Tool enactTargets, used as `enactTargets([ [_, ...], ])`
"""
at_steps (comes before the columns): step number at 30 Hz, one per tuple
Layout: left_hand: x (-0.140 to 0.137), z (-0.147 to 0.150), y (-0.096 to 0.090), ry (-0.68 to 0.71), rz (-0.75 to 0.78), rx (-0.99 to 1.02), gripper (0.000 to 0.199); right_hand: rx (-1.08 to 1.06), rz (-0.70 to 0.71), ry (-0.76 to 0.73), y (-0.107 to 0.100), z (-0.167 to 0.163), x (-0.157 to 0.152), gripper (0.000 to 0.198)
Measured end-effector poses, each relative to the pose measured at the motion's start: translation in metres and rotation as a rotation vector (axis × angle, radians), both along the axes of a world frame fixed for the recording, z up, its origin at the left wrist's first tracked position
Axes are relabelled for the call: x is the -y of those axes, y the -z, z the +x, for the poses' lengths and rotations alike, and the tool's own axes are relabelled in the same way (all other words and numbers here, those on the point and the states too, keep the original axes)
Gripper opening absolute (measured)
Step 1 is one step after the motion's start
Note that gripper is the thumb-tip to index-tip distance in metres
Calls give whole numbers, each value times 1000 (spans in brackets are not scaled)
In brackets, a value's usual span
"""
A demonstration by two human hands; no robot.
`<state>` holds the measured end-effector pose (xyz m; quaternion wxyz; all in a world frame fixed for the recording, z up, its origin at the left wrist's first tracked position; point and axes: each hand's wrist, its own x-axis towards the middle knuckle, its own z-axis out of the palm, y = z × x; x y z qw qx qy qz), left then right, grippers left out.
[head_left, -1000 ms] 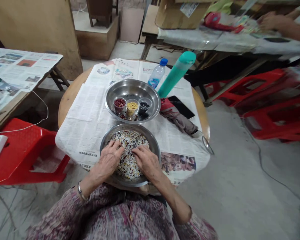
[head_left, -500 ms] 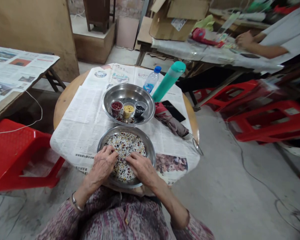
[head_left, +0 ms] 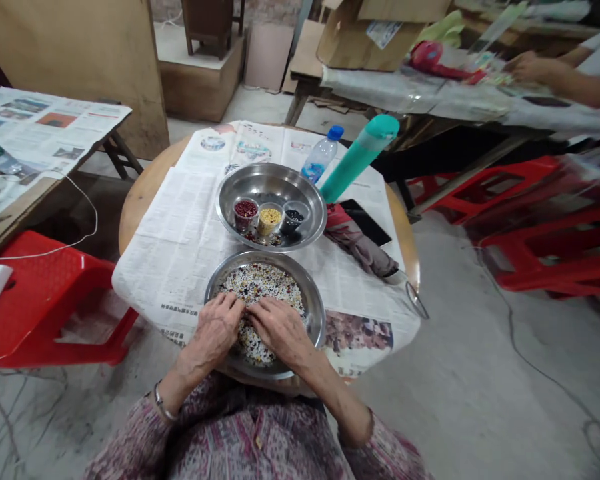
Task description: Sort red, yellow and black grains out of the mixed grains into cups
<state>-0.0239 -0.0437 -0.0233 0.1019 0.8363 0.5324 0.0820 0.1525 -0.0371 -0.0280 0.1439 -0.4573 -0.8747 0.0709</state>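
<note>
Below me, a steel basin point(head_left: 319, 320) holds a mix of white, yellow, red and black grains and beans point(head_left: 270, 280). My left hand point(head_left: 219, 325) is over its left side, fingers curled down at the grains. From the right, my right hand point(head_left: 281, 331) meets it, fingertips bent and pinched close to the left ones. Whatever the fingertips grip is too small to make out. Just beyond sits a second steel basin point(head_left: 305, 187) with three clear cups inside: red beans point(head_left: 245, 211), yellow beans point(head_left: 270, 217) and black beans point(head_left: 293, 216). Loose beans lie beside the cups.
Newspaper point(head_left: 165, 220) covers the round table. To the right are a water bottle point(head_left: 321, 157), a teal cylinder point(head_left: 357, 160), a black phone-like slab point(head_left: 370, 223) and a folded umbrella point(head_left: 363, 247). Red stools point(head_left: 55, 287) flank the table. Another person's hands point(head_left: 535, 70) are at a back bench.
My hands have come together over the grains; before, a gap showed between their fingertips. The whole view has shifted, so the table appears slightly further right.
</note>
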Motion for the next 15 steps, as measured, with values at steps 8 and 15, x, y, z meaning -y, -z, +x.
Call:
enactTargets([
  [8, 0, -1, -4, 13, -22, 13, 20, -183, -36, 87, -11, 20, -1, 12],
  [15, 2, -1, 0, 0, 30, 78, 9, -456, -97, 157, -32, 15, -33, 17],
])
